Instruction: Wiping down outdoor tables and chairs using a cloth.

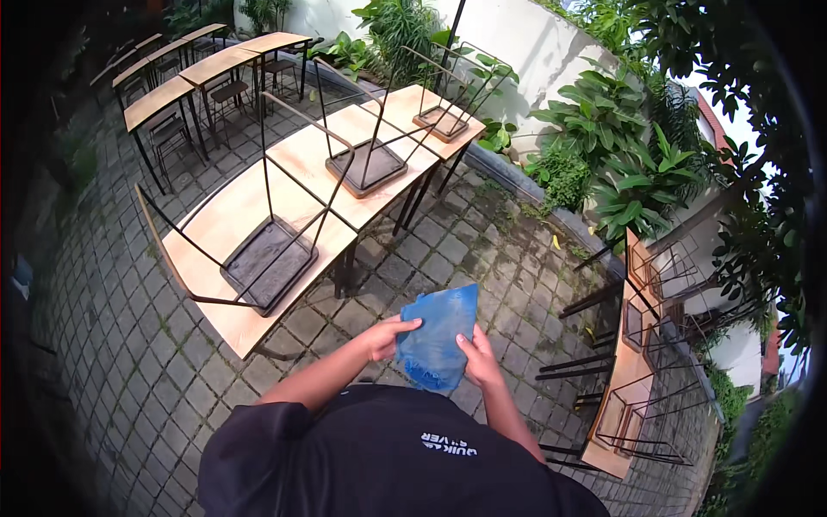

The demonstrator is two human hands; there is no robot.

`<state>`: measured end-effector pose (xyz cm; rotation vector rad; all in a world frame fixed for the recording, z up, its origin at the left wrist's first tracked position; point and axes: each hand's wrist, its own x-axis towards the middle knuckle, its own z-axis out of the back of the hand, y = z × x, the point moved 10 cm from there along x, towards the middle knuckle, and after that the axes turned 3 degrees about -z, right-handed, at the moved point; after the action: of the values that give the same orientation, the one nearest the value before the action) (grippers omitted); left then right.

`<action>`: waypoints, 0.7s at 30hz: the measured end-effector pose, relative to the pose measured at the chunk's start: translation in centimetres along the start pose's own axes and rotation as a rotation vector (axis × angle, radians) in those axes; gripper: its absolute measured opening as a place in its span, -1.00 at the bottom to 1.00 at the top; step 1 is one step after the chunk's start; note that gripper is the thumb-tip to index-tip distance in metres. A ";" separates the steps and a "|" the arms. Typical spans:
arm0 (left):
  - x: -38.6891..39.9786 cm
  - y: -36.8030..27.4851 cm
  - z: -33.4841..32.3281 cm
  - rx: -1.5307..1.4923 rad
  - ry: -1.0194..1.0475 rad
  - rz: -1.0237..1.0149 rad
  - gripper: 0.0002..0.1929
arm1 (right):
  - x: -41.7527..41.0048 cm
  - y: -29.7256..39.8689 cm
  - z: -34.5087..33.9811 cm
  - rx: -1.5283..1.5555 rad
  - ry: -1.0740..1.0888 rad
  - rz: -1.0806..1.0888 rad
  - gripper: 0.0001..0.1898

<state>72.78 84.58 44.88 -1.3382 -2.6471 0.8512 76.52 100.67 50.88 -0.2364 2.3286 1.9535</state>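
Observation:
Both of my hands hold a folded blue cloth [434, 336] in front of my body, above the paved ground. My left hand [391, 337] grips its left edge, thumb lying on top. On the opposite edge, my right hand [477, 355] pinches the cloth with the thumb on its face. Loose frayed threads show along the cloth's lower and left edges. Ahead to the left stands a row of light wooden tables [310, 213]. The nearest one carries an upturned stool with a dark seat [270, 262], its metal legs pointing up.
Further along the row are upturned stools with a grey seat [367, 167] and a small brown seat [441, 123]. More tables [219, 64] stand back left with stools beneath. At right, another table row [617, 388] bears upturned stools. A kerb [504, 174] and plants [620, 161] border the stone paving [413, 252].

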 end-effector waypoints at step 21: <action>-1.3 -15.6 23.8 0.317 -1.107 -0.189 -0.19 | 40.5 -11.8 -16.4 -0.236 0.797 -0.434 -0.51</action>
<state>55.37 65.56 32.69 -0.5567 -2.9548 2.3648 39.24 80.19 35.44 -1.6420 2.0858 2.1163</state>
